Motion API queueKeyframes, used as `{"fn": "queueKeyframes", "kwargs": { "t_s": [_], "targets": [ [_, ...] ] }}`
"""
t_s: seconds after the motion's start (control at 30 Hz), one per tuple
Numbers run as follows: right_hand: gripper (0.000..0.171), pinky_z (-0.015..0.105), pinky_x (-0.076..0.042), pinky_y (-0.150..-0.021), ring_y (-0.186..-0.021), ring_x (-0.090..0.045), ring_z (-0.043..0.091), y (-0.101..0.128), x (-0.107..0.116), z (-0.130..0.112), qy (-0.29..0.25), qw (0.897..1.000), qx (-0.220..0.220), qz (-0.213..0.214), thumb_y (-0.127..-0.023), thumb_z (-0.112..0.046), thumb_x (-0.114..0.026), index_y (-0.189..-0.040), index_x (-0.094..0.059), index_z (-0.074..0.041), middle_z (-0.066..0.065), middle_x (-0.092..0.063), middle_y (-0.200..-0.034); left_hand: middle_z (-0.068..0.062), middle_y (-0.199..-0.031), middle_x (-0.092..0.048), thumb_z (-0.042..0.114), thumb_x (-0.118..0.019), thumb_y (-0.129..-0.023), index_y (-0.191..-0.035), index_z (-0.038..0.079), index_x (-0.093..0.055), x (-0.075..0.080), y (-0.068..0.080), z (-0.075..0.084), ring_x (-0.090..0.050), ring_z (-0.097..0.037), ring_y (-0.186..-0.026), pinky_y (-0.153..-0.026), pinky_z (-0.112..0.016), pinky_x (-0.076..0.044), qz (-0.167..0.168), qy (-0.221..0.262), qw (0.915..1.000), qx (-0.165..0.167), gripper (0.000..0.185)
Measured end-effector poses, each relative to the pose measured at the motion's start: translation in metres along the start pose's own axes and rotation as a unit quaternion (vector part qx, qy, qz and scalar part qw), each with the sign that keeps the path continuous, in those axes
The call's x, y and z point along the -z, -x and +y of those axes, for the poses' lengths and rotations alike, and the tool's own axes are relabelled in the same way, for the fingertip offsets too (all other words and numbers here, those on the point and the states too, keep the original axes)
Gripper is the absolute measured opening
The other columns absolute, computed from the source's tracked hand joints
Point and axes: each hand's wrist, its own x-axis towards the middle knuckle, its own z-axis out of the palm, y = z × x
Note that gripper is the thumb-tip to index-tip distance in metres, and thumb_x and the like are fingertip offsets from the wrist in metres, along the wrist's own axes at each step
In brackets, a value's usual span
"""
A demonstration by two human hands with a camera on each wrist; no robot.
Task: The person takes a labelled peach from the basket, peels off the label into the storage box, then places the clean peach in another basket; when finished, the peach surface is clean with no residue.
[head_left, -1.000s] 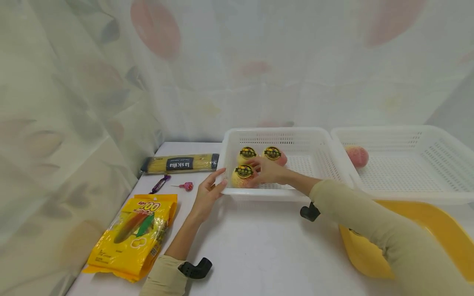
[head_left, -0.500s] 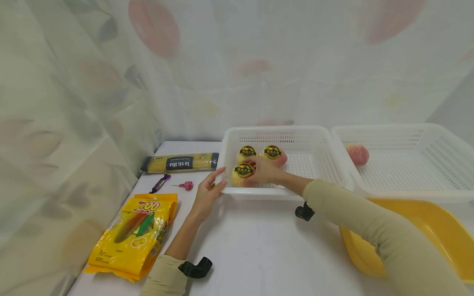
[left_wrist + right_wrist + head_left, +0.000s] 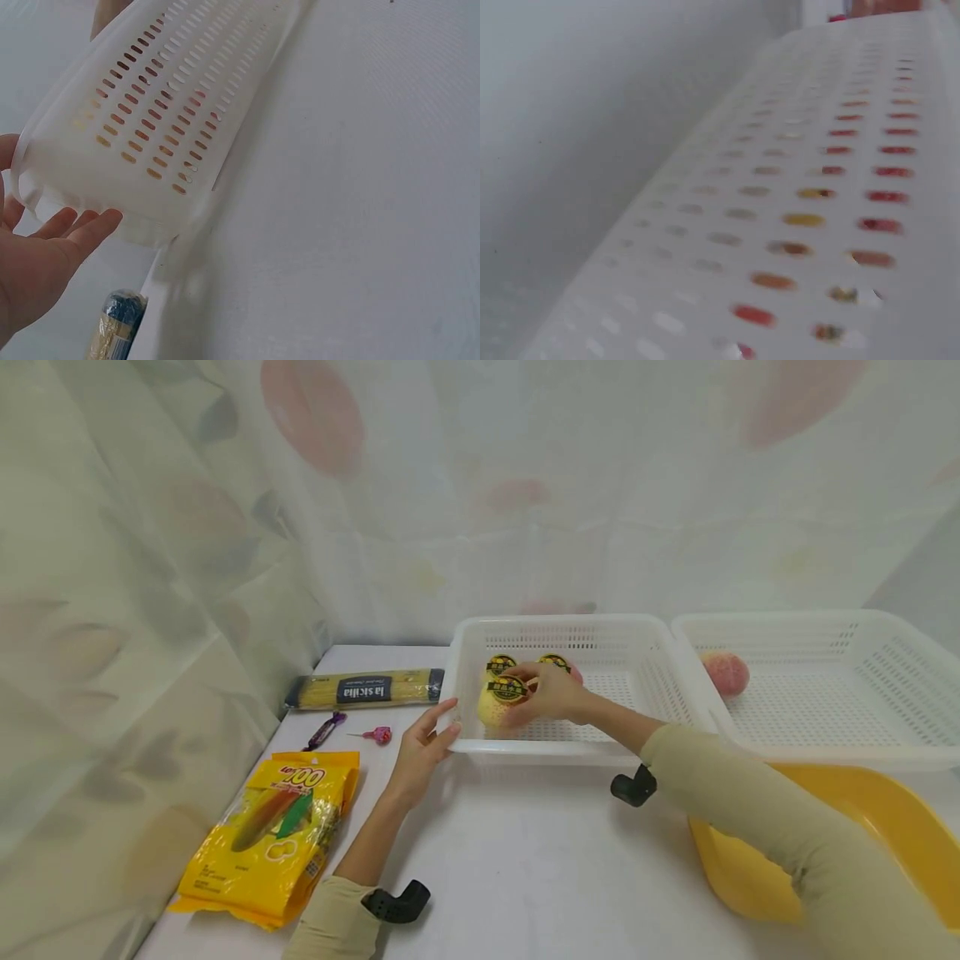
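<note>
A yellow-and-pink peach [image 3: 493, 713] with a black-and-gold label is gripped by my right hand [image 3: 561, 693], inside the left white basket [image 3: 577, 748]. Two more labelled peaches sit behind it: one at the back left [image 3: 501, 663], another [image 3: 576, 673] partly covered by the hand. My left hand [image 3: 412, 764] holds the basket's front left corner, thumb and fingers at the rim. From the left wrist, that hand [image 3: 37, 262] shows beside the basket's slotted wall [image 3: 82, 165]. In the right wrist view only the slotted wall [image 3: 705, 285] shows, with blurred fruit colours behind it; the hand is hidden.
A second white basket [image 3: 840, 755] on the right holds one peach [image 3: 725, 674]. A yellow tub [image 3: 742, 877] stands before it, under the right sleeve. On the left lie pasta [image 3: 363, 689], a wrapped candy [image 3: 325, 732], a lollipop [image 3: 378, 736] and a yellow candy bag [image 3: 270, 843].
The gripped front peach has tilted and shifted slightly right and back, with my right hand moving along with it. My left hand stays at the basket corner.
</note>
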Motion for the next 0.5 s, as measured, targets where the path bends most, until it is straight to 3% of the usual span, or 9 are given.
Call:
{"fn": "queueKeyframes", "kwargs": {
  "t_s": [0.17, 0.33, 0.5],
  "targets": [
    [0.075, 0.034, -0.051, -0.086, -0.107, -0.055, 0.026, 0.018, 0.021, -0.012, -0.058, 0.998, 0.018, -0.001, -0.066, -0.015, -0.088, -0.132, -0.054, -0.01, 0.008, -0.056, -0.125, -0.01, -0.147, -0.037, 0.011, -0.056, -0.096, -0.142, 0.006, -0.043, 0.0, 0.001, -0.003, -0.045, -0.041, -0.121, -0.088, -0.032, -0.051, -0.007, 0.003, 1.0, 0.0, 0.048],
    [0.074, 0.032, -0.052, -0.083, -0.106, -0.055, 0.026, 0.052, 0.038, -0.029, -0.07, 0.997, 0.035, -0.005, -0.068, -0.016, -0.087, -0.134, -0.053, -0.012, 0.006, -0.054, -0.127, -0.007, -0.148, -0.035, 0.011, -0.056, -0.096, -0.142, 0.007, -0.043, 0.0, 0.001, -0.004, -0.045, -0.043, -0.121, -0.089, -0.031, -0.051, -0.009, 0.001, 1.0, 0.003, 0.048],
    [0.075, 0.034, -0.053, -0.084, -0.114, -0.053, 0.03, 0.092, 0.037, -0.033, -0.05, 0.996, 0.076, -0.011, -0.068, -0.017, -0.087, -0.134, -0.053, -0.011, 0.006, -0.053, -0.131, -0.009, -0.146, -0.036, 0.01, -0.055, -0.097, -0.142, 0.008, -0.043, 0.0, 0.0, -0.002, -0.045, -0.044, -0.119, -0.087, -0.03, -0.051, -0.005, -0.002, 1.0, 0.0, 0.047]
  ]
}}
